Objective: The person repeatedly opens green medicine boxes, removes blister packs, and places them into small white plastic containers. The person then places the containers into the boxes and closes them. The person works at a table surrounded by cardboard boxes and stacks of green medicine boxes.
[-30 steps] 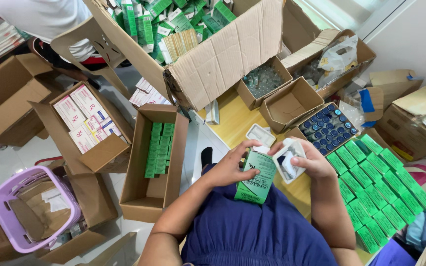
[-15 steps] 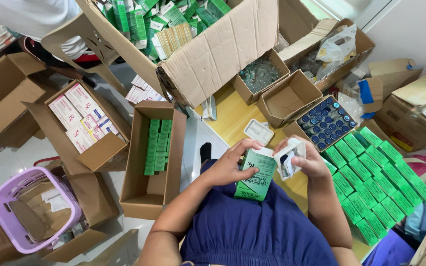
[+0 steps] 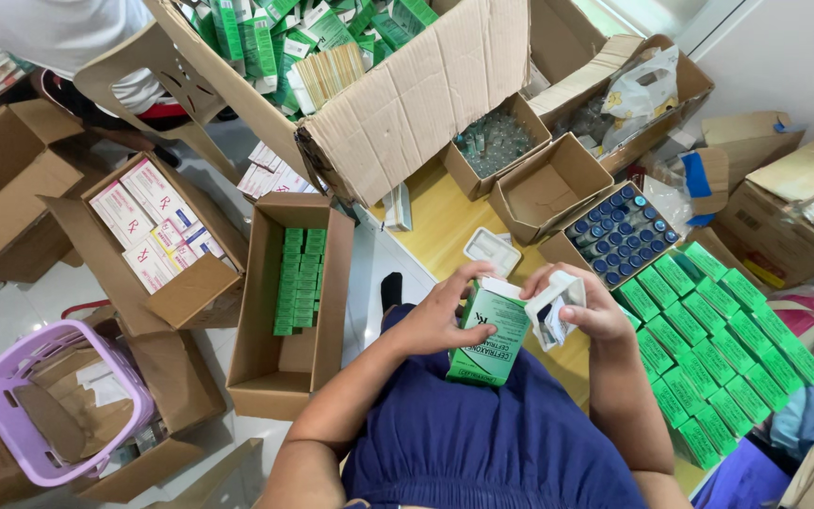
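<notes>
I see my left hand (image 3: 440,316) wrapped tight around the green box (image 3: 490,336) over my lap, and now my right hand (image 3: 588,306) has brought the white tray (image 3: 550,303), gripped tight, up to its open top.

I see a green-and-white medicine carton (image 3: 488,336) upright over the lap, top flap open; the white plastic insert tray (image 3: 554,307), seemingly loaded, sits tilted beside it.

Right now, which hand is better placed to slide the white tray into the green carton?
Right, probably. The right hand holds the white tray beside the open top of the green carton; the left hand grips the carton's side, steadying it.
</notes>
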